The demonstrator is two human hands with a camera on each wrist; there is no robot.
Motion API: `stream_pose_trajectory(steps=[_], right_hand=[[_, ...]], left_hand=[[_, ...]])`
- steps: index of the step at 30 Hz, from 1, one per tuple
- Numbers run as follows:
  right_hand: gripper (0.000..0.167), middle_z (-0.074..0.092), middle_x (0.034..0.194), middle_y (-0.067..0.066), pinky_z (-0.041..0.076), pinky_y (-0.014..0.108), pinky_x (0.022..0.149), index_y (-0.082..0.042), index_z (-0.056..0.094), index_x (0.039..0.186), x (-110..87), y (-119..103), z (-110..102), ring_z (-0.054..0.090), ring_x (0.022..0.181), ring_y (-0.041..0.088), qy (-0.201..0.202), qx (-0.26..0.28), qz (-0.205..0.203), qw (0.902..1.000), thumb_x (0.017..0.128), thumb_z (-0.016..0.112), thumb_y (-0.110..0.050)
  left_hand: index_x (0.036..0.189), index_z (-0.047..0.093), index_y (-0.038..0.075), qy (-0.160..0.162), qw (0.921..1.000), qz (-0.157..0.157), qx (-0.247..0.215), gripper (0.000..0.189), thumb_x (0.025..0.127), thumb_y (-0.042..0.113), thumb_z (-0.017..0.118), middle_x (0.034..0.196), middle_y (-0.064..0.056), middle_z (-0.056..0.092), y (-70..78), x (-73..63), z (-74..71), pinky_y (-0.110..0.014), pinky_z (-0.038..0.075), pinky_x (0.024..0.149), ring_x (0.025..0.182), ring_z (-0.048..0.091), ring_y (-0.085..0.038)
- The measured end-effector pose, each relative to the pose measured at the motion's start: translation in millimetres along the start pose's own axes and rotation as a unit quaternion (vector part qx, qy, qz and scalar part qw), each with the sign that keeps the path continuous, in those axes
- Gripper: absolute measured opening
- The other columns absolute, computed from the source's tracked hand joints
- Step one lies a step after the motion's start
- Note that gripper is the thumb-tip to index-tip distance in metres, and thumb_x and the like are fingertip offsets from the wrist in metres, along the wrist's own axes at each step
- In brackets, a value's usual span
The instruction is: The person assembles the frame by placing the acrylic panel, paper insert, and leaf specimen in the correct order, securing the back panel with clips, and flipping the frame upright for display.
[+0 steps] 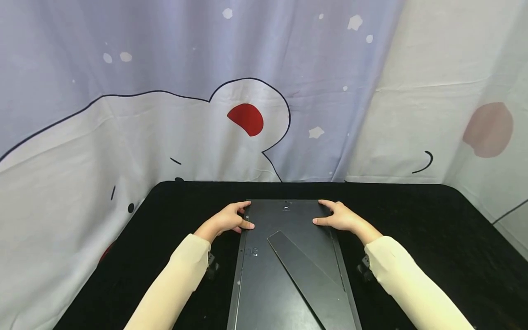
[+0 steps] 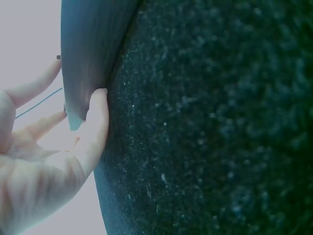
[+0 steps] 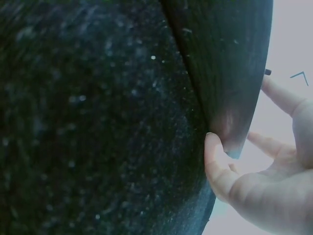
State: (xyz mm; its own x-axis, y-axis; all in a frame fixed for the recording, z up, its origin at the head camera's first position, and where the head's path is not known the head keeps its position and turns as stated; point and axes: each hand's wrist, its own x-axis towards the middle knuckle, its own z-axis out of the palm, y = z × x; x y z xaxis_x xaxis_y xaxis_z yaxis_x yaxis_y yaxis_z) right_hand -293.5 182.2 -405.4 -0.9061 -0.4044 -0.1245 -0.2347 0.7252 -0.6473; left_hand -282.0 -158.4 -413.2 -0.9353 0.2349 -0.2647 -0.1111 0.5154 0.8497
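Note:
A dark grey flat rectangular panel [image 1: 264,288] with a raised rim runs toward me in the head view; its near end is cut off by the frame. A long diagonal piece [image 1: 303,266] lies across its face. My left hand [image 1: 228,219] grips the far left corner, thumb on the upper face. Mirroring it, my right hand [image 1: 342,217] holds the far right corner. In the left wrist view, fingers stand on both sides of the panel edge [image 2: 90,54]. The right wrist view shows the same at the other edge [image 3: 230,73]. Some fingers are hidden beneath.
Black cloth [image 1: 412,238] covers the table under and around the panel. Behind the table's far edge hangs a pale patterned curtain [image 1: 165,133]. Dark wrist cameras [image 1: 212,266] show below both cream sleeves [image 1: 177,275]. A small red patch [image 1: 106,252] peeks out at the left table edge.

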Motion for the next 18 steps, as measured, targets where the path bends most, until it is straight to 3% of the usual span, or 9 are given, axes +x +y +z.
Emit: stream_pose_trajectory(steps=[12, 18], right_hand=[[0.076, 0.039, 0.138, 0.034, 0.044, 0.054, 0.094, 0.003, 0.039, 0.143, -3.2, -2.0, 1.5, 0.047, 0.121, 0.044, 0.008, -0.017, 0.015, 0.9997, 0.086, 0.071, -0.036], [0.075, 0.047, 0.131, 0.032, 0.046, 0.051, 0.091, 0.007, 0.042, 0.139, -4.0, -3.1, 2.1, 0.053, 0.110, 0.038, 0.015, -0.026, -0.009, 0.9995, 0.084, 0.073, -0.033]], left_hand=[[0.150, 0.033, 0.006, -0.006, 0.9999, -0.009, -0.007, 0.086, 0.077, 0.001, 0.078, 0.139, -0.028, 0.038, 1.6, -1.5, 0.3, -0.038, 0.056, 0.074, 0.092, 0.061, -0.026], [0.150, 0.034, 0.007, -0.008, 0.9999, -0.007, 0.003, 0.085, 0.077, 0.001, 0.078, 0.139, -0.028, 0.037, 2.0, -4.3, 0.3, -0.037, 0.055, 0.073, 0.088, 0.060, -0.025]])
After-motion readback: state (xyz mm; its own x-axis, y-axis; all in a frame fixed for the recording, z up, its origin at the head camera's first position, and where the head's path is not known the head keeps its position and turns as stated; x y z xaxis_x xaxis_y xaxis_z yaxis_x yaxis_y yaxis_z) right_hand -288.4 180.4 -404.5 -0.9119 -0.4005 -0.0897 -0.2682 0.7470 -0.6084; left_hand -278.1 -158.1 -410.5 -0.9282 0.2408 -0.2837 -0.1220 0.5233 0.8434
